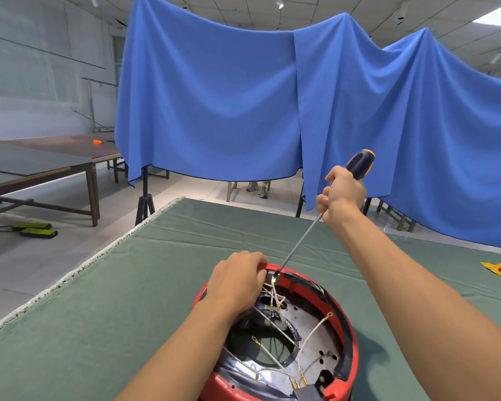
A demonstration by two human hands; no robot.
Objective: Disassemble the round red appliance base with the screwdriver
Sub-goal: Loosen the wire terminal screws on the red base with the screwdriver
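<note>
Right hand (pixel 343 195) angles screwdriver (pixel 318 218) tip-down, toward the viewer, into red base (pixel 350 328).

I cannot read any text, label, brand or number here; nothing is printed clearly enough on the things in my view to make out.

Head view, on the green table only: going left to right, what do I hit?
left hand gripping the red base's rim → screwdriver tip at the red base → right hand holding the handle → yellow scrap
</note>
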